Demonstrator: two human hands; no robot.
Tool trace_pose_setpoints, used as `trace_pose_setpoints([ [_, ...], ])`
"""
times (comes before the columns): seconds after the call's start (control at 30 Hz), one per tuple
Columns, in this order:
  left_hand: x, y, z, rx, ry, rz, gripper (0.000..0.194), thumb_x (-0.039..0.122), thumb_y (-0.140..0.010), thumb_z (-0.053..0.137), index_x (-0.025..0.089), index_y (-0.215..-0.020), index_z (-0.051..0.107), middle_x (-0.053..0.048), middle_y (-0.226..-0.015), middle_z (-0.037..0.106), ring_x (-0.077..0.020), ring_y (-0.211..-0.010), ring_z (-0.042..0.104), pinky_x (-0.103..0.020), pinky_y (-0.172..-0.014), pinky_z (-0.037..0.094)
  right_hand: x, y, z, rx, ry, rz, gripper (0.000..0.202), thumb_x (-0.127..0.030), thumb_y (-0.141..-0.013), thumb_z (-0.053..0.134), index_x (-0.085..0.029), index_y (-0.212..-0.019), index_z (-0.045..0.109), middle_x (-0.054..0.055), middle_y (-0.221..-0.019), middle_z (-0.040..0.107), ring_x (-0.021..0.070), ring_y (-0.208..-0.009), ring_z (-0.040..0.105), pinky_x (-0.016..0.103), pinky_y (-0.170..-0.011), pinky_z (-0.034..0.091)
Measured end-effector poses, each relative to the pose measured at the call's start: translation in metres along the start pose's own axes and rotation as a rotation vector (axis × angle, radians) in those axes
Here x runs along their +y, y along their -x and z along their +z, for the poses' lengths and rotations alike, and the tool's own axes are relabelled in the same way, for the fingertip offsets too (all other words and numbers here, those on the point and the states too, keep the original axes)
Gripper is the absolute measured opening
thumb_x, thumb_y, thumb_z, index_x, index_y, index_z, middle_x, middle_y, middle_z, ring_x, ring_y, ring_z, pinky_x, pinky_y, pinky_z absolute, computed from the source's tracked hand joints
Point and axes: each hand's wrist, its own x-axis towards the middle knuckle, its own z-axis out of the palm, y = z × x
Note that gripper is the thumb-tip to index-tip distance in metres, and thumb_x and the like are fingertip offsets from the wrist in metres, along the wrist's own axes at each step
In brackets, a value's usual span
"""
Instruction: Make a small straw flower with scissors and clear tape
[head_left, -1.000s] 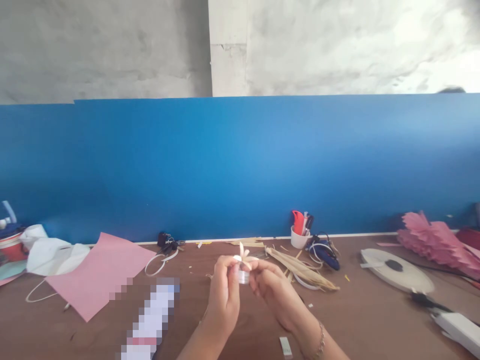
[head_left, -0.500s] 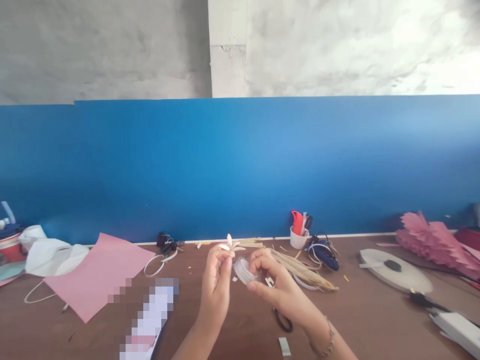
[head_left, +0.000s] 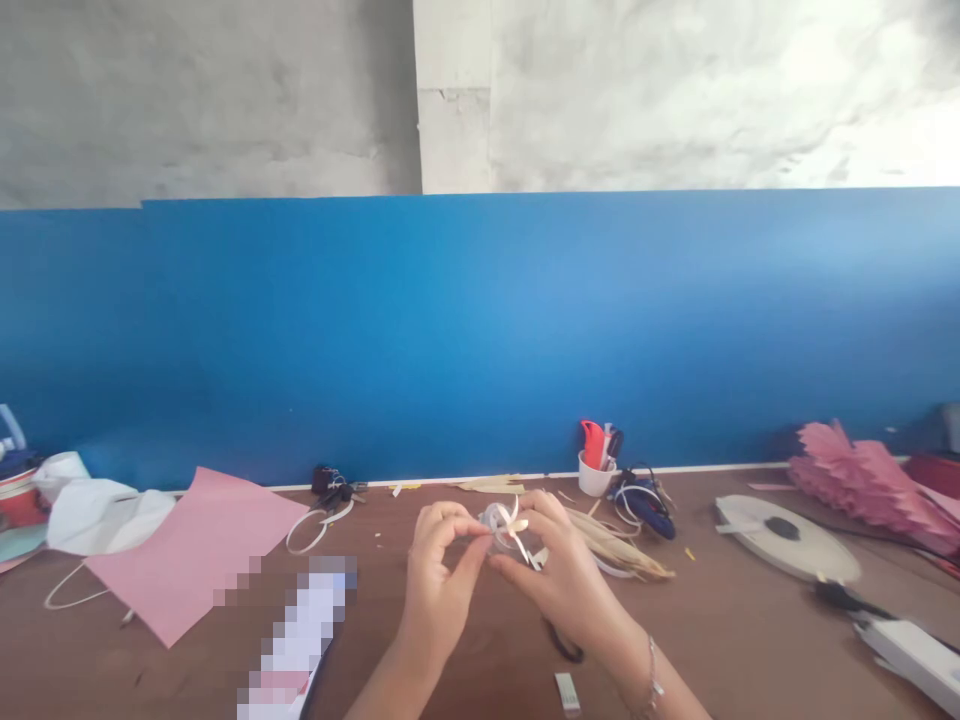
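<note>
Close together above the table, my two hands meet at the fingertips. My left hand [head_left: 445, 570] is closed in a pinch at the base of a small cream flower-shaped piece [head_left: 514, 527], whose narrow petals point toward the right. Behind it is a clear roll of tape [head_left: 491, 515], partly covered by the piece and my fingers. My right hand [head_left: 559, 560] is curled around the roll, thumb low and fingers above. Whether its fingertips also touch the petals I cannot tell.
Pale dried strips [head_left: 619, 545] lie right of my hands, near a white cup [head_left: 596, 475] of tools. Pink paper [head_left: 199, 545] and a phone-like pixelated object [head_left: 300, 640] are left. A white reel [head_left: 791, 538] and pink pleated paper [head_left: 870, 470] lie right. A blue partition [head_left: 480, 340] stands behind.
The flower-shaped piece has tipped over from upright to the right, in front of the tape roll. My hands have come together, with the left fingertips moving right and down.
</note>
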Motion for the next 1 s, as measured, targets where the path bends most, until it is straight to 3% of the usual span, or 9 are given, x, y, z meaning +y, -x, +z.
trace_pose_setpoints([
  [0.2, -0.004, 0.004, 0.003, -0.006, -0.093, 0.016, 0.013, 0.023, -0.086, 0.046, 0.022, -0.077, 0.056, -0.006, -0.094, 0.053, -0.0215, -0.095, 0.049, -0.036, -0.083, 0.041, 0.004, 0.001, 0.004, 0.032, 0.163, -0.110, 0.013, -0.021, -0.072, 0.068, -0.022, -0.082, 0.060, 0.005, -0.092, 0.055, 0.0238, -0.090, 0.051, 0.037, -0.076, 0.047],
  [0.47, 0.002, 0.000, 0.001, -0.059, 0.136, -0.193, 0.023, 0.039, -0.086, 0.046, 0.020, -0.078, 0.057, -0.007, -0.097, 0.052, -0.0217, -0.094, 0.051, -0.033, -0.083, 0.041, 0.011, -0.001, 0.001, 0.032, 0.339, -0.156, 0.025, -0.036, -0.074, 0.068, -0.020, -0.063, 0.051, 0.005, -0.085, 0.053, 0.0227, -0.083, 0.048, 0.039, -0.073, 0.043],
  [0.63, 0.006, -0.010, -0.008, -0.018, 0.346, -0.359, 0.024, 0.041, -0.079, 0.056, 0.018, -0.073, 0.060, -0.003, -0.091, 0.057, -0.0168, -0.083, 0.053, -0.025, -0.073, 0.041, 0.012, -0.003, 0.002, 0.027, 0.159, -0.044, 0.031, -0.036, -0.076, 0.065, -0.020, -0.057, 0.046, 0.003, -0.083, 0.052, 0.0205, -0.082, 0.048, 0.035, -0.073, 0.043],
  [0.83, 0.007, -0.008, 0.000, 0.100, 0.454, -0.599, 0.023, 0.037, -0.064, 0.071, 0.016, -0.073, 0.068, -0.004, -0.075, 0.067, -0.0181, -0.076, 0.058, -0.026, -0.069, 0.043, 0.011, -0.003, 0.003, -0.035, -0.040, 0.047, 0.031, -0.045, -0.075, 0.064, -0.020, -0.064, 0.050, 0.002, -0.087, 0.051, 0.0205, -0.085, 0.050, 0.033, -0.074, 0.041],
  [1.0, 0.011, -0.006, 0.002, 0.078, 0.372, -0.563, 0.022, 0.036, -0.068, 0.068, 0.016, -0.075, 0.070, -0.005, -0.075, 0.070, -0.0192, -0.074, 0.060, -0.026, -0.066, 0.045, 0.011, -0.003, 0.000, -0.049, -0.149, 0.093, 0.030, -0.045, -0.073, 0.065, -0.019, -0.064, 0.053, 0.003, -0.090, 0.053, 0.0203, -0.086, 0.053, 0.032, -0.076, 0.041],
])
